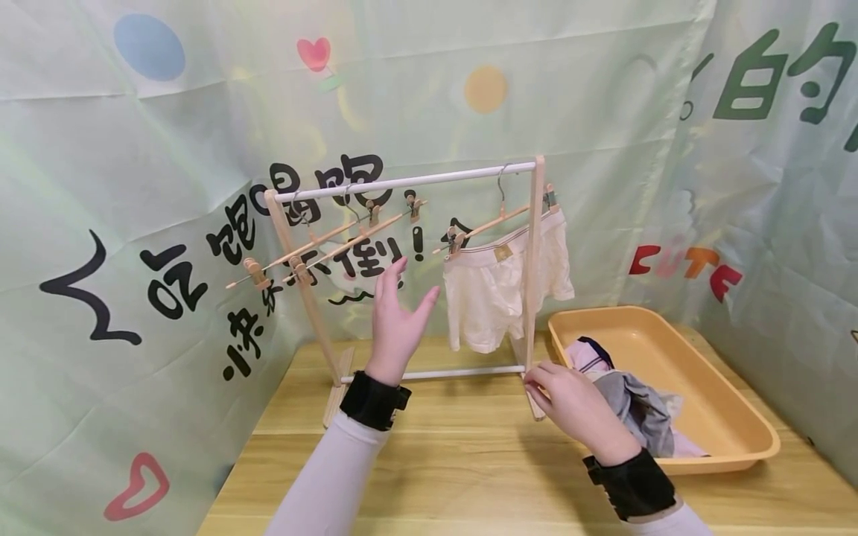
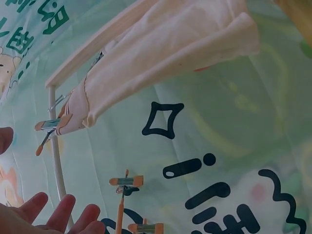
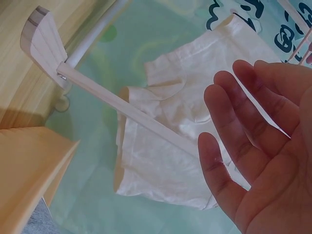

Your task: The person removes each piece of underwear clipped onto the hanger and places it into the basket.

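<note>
Cream shorts hang by the waistband from a wooden clip hanger at the right end of a small clothes rack. My left hand is raised in front of the rack, fingers extended and thumb apart, holding nothing. Its fingertips show low in the left wrist view, apart from the shorts. Beside the rack's right foot is my right hand, its fingers loosely bent. The right wrist view shows those fingers holding nothing, with the shorts behind them. Two bare clip hangers hang toward the rack's left.
A yellow-orange tray stands right of the rack on the wooden table. Crumpled grey and pink clothes lie in its left part. Pale green printed cloth hangs behind and along both sides.
</note>
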Demonstrator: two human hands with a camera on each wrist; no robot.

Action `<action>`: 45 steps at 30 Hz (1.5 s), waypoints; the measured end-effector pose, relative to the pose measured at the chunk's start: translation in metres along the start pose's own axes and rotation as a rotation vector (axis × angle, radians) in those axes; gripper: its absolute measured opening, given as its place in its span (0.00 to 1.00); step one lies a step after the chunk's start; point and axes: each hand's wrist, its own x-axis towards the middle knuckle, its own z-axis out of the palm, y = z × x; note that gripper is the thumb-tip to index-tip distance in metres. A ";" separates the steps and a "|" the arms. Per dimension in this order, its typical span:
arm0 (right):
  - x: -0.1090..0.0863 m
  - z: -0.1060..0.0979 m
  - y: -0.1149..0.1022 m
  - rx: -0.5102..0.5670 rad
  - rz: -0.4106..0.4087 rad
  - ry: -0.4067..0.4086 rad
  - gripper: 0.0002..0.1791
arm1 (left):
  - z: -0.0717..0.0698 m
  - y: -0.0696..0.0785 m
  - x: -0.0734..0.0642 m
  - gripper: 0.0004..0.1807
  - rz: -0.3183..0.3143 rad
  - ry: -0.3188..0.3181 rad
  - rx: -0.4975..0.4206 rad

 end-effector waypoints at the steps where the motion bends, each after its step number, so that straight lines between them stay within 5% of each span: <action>1: 0.000 0.000 0.000 -0.002 0.002 0.000 0.02 | 0.002 0.001 0.002 0.39 -0.007 -0.007 0.003; 28: 0.000 0.001 -0.002 -0.015 -0.029 0.027 0.03 | 0.036 0.004 0.037 0.40 -0.078 -0.104 0.053; 45: 0.000 -0.002 0.000 0.007 -0.023 0.029 0.03 | 0.059 0.028 0.051 0.35 -0.143 -0.043 0.009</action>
